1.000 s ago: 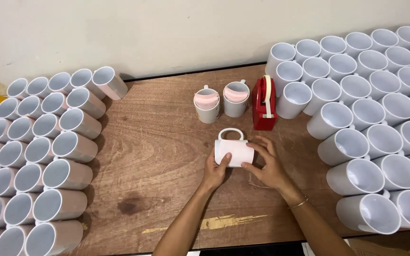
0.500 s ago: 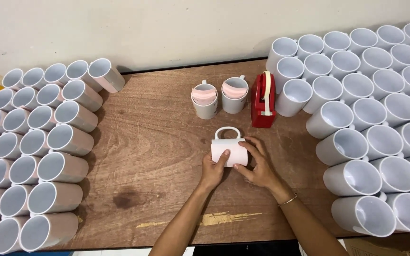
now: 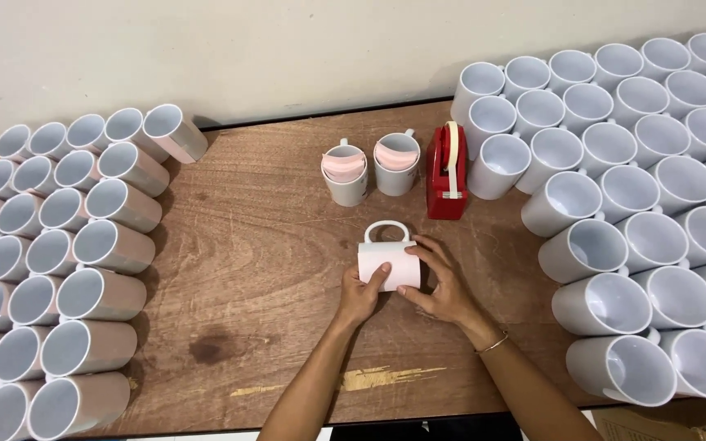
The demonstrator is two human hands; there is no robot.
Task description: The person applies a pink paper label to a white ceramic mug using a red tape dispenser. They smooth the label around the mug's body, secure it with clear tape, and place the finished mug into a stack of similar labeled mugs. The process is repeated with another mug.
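Both hands, left (image 3: 361, 296) and right (image 3: 443, 286), grasp a wrapped mug (image 3: 389, 260) lying on the table (image 3: 263, 269). Two upright mugs (image 3: 345, 173) hold pink sheets. Edge mugs (image 3: 696, 359) are cut off.

Bright, even light; soft shadows; sharp focus.

Both my hands meet mid-bench, forearms angled in from the near edge.
My left hand (image 3: 359, 296) curls with thumb raised; my right hand (image 3: 443, 282) spreads its fingers flat, a bangle at the wrist.
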